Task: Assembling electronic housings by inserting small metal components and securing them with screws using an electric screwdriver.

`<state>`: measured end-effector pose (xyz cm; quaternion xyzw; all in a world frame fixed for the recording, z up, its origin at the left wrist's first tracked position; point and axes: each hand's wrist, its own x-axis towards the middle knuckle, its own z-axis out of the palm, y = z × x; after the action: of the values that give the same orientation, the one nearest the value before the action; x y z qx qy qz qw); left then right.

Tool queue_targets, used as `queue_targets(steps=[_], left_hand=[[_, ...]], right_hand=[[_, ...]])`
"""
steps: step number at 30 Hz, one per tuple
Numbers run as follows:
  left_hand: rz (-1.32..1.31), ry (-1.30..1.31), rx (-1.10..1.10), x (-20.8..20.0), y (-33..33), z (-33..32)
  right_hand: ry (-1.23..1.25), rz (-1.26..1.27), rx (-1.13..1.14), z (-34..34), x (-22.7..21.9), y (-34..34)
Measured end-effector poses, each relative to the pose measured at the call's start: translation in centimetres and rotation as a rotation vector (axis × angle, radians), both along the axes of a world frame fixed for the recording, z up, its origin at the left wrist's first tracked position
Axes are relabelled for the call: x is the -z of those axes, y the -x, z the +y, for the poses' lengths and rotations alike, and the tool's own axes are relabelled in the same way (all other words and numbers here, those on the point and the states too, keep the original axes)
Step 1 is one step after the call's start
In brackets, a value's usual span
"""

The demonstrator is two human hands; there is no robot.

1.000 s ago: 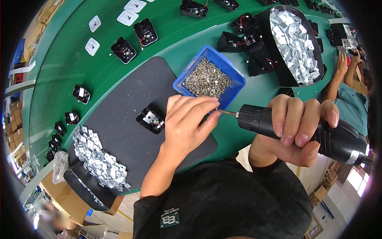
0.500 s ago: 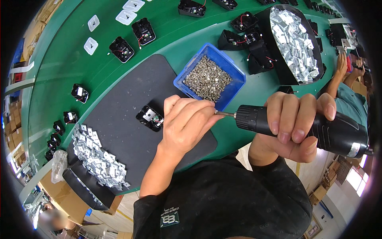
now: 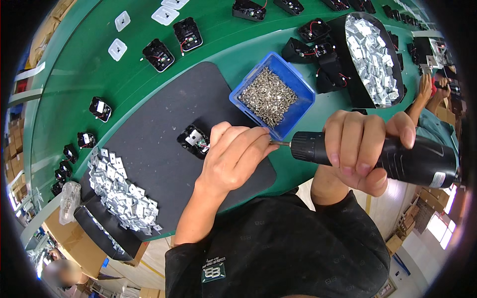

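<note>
My right hand (image 3: 357, 149) wraps round a black electric screwdriver (image 3: 412, 161), held level with its bit (image 3: 281, 143) to the left. At the bit's tip, my left hand (image 3: 231, 161) has thumb and fingers pinched together; whatever they hold is hidden. Just beyond them stands a blue bin (image 3: 307, 102) of small metal screws (image 3: 269, 97). Left of my left hand, an open black housing (image 3: 194, 141) with a pale metal plate and thin wires lies on the dark mat (image 3: 154, 119), its right side partly covered by the hand.
Silvery square plates (image 3: 121, 193) are heaped at the mat's left end; more fill a black container (image 3: 372, 59) at back right. Black housings (image 3: 188, 34) and white covers (image 3: 118, 49) lie on the green belt (image 3: 79, 69). A co-worker's hands (image 3: 426, 87) show at far right.
The view has shifted slightly, so the bin and housing appear farther right. Relative to them, the screwdriver and both hands sit a little more to the left. The grips look the same.
</note>
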<state>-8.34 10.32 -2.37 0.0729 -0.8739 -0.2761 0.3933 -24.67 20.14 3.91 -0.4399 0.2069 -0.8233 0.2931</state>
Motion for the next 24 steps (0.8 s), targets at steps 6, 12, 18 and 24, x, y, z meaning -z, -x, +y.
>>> queue_targets(steps=[6, 12, 18, 24], left_hand=[[-0.049, 0.0, 0.004, 0.1, -1.5, -0.3], [-0.093, -0.056, -0.005, -0.3, -3.6, -1.2], [-0.215, -0.036, -0.235, 0.2, -9.3, -3.9], [-0.537, -0.2, -0.334, 1.5, -10.4, -4.3]], right_hand=[[-0.011, 0.096, -0.049, -1.0, 0.1, -1.3], [-0.067, 0.055, -0.092, -1.8, -0.1, -2.1], [-0.105, 0.085, -0.062, -3.1, -0.5, -3.9], [-0.205, 0.088, -0.005, -5.5, 0.7, -7.4]])
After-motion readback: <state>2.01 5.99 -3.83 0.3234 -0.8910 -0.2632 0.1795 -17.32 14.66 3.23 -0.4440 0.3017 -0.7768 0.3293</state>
